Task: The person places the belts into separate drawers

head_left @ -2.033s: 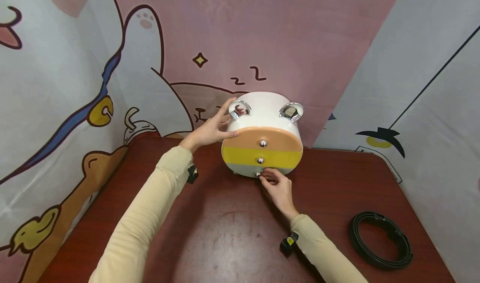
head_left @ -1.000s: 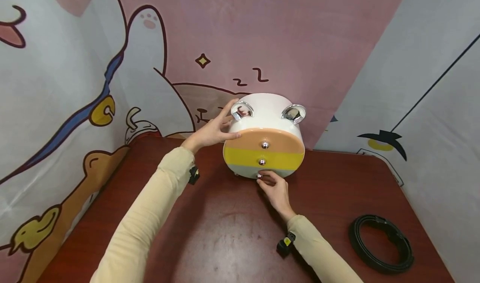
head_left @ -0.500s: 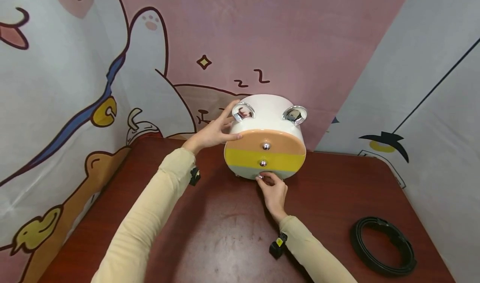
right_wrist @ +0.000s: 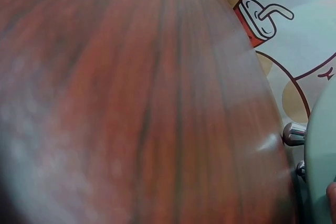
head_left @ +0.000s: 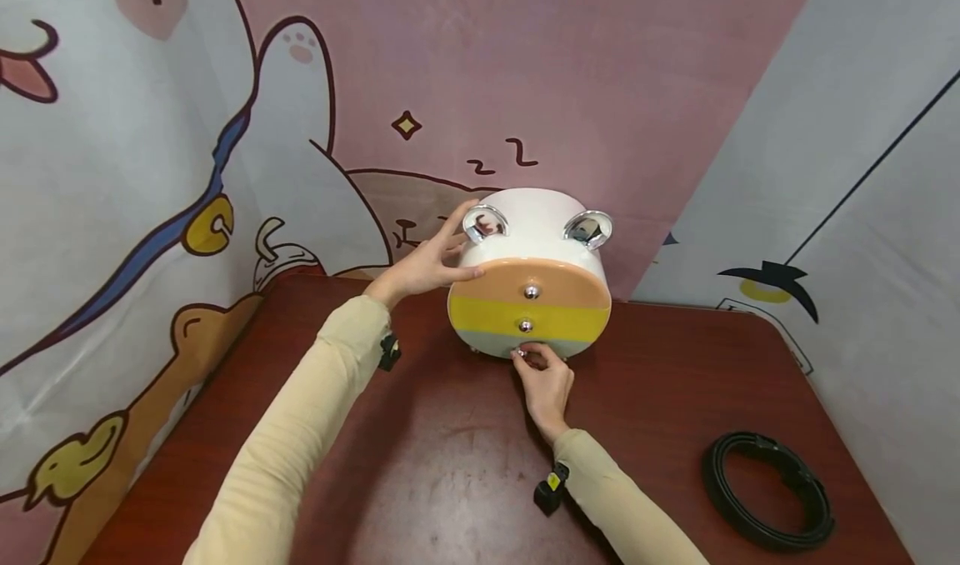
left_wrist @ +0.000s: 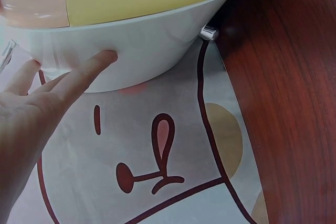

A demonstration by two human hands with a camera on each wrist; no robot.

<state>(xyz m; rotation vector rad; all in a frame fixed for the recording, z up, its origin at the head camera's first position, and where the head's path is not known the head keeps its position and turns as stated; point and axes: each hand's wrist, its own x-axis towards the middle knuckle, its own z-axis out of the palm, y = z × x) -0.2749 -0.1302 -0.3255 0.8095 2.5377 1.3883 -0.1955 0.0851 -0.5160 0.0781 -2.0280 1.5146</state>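
Observation:
A small rounded drawer box (head_left: 532,244) stands on its short chrome feet, with a white body and two chrome ears. Its front has an orange, a yellow and a pale green drawer, one above another, each with a round silver knob. My left hand (head_left: 427,261) rests against the box's left side, thumb at the front edge; in the left wrist view its fingers (left_wrist: 102,61) lie extended along the white wall. With thumb and forefinger my right hand (head_left: 547,386) pinches the lowest knob (head_left: 521,353), partly covering it. The right wrist view shows only one fingertip (right_wrist: 331,192) beside the green front.
A coiled black belt (head_left: 820,507) lies at the right of the dark red wooden table (head_left: 465,482). Behind the box hangs a cartoon-printed cloth (head_left: 600,90), close to the table's back edge.
My right hand has shifted slightly left and its fingers have closed over the lowest knob, with the forearm swinging left. The left hand keeps its place on the box.

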